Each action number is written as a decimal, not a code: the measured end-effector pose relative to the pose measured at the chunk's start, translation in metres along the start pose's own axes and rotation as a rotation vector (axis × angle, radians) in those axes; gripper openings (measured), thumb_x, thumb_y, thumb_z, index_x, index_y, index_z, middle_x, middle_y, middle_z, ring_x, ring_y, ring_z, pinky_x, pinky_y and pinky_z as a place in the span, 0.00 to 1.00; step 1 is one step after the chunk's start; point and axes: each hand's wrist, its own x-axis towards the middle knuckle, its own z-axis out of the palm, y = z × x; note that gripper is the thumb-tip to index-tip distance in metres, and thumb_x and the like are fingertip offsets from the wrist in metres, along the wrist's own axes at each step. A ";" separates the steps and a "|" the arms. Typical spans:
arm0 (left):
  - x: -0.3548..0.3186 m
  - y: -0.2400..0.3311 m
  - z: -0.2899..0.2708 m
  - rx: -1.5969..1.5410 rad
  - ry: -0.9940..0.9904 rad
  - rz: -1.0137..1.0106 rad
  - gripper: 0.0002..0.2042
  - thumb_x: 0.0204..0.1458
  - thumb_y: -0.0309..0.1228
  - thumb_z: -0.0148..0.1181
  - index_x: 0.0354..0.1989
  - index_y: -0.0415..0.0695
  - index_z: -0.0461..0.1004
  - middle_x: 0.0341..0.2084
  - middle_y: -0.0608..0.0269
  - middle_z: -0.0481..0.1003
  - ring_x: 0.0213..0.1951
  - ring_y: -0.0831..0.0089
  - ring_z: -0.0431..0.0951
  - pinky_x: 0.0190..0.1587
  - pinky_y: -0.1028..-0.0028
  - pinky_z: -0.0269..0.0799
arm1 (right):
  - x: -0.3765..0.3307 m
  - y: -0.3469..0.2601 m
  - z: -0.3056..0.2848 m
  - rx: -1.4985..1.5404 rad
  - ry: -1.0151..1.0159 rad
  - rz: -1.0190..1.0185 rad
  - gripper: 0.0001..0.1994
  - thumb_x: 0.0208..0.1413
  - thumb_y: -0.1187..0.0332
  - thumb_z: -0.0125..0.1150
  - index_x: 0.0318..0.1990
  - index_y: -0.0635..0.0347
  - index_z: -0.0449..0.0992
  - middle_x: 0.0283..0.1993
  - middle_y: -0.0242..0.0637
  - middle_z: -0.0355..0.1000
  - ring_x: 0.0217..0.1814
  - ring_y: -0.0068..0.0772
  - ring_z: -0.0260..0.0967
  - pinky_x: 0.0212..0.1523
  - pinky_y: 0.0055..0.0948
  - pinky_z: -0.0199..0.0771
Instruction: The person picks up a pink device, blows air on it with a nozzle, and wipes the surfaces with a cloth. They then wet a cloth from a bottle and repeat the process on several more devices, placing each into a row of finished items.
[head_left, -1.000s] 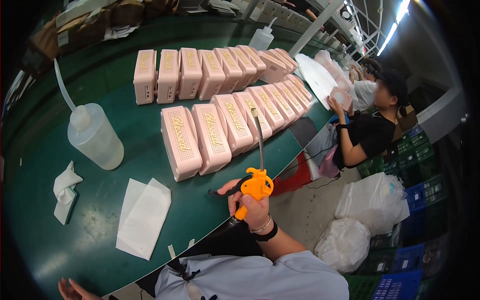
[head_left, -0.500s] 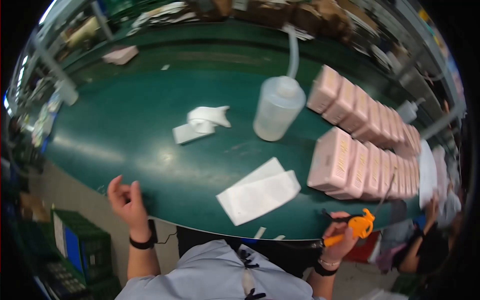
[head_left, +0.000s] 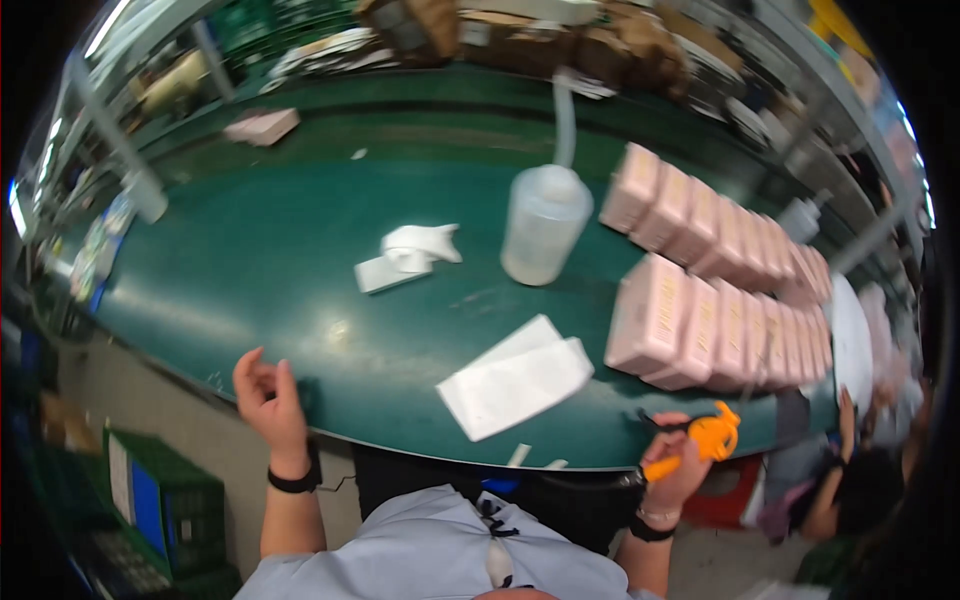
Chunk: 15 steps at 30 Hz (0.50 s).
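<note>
My right hand (head_left: 676, 470) is wrapped round the handle of an orange air blow gun (head_left: 712, 437) at the table's front edge. Its thin nozzle points up toward the pink boxes, and a dark hose runs off to the left. My left hand (head_left: 268, 400) hovers over the front left edge, fingers loosely bent and apart, holding nothing. Between the hands lie folded white paper sheets (head_left: 515, 385). Two rows of pink boxes, a front row (head_left: 648, 315) and a back row (head_left: 632, 188), stand on the right. A translucent squeeze bottle (head_left: 545, 225) stands left of them.
A crumpled white cloth (head_left: 420, 246) rests on a small pale block (head_left: 385, 275) on the green table (head_left: 260, 230). A pink piece (head_left: 265, 127) lies far left. Green crates (head_left: 185, 490) stand on the floor at left. Another person (head_left: 865, 495) is at the right.
The view has shifted slightly, so the table things sit a little differently in it. My right hand still holds the air blow gun; my left hand stays empty near the edge.
</note>
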 end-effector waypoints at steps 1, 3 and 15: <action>0.000 -0.006 0.000 -0.009 0.000 -0.009 0.16 0.58 0.23 0.61 0.53 0.42 0.70 0.28 0.72 0.68 0.29 0.85 0.65 0.33 0.83 0.61 | 0.000 -0.001 -0.002 0.054 -0.016 0.024 0.16 0.64 0.60 0.51 0.42 0.69 0.66 0.43 0.58 0.73 0.17 0.25 0.65 0.16 0.20 0.67; 0.002 -0.015 -0.011 -0.001 0.027 -0.014 0.15 0.59 0.24 0.61 0.54 0.41 0.71 0.28 0.72 0.68 0.30 0.85 0.65 0.34 0.83 0.62 | 0.000 0.002 0.006 0.135 -0.042 0.043 0.16 0.63 0.64 0.52 0.48 0.70 0.65 0.42 0.58 0.73 0.18 0.26 0.66 0.18 0.22 0.69; 0.004 -0.020 -0.012 0.026 -0.021 0.019 0.14 0.62 0.27 0.58 0.55 0.39 0.70 0.29 0.70 0.67 0.29 0.82 0.64 0.33 0.81 0.63 | -0.005 -0.017 0.008 0.122 -0.019 0.037 0.17 0.65 0.60 0.47 0.29 0.67 0.69 0.43 0.55 0.75 0.19 0.25 0.66 0.20 0.23 0.70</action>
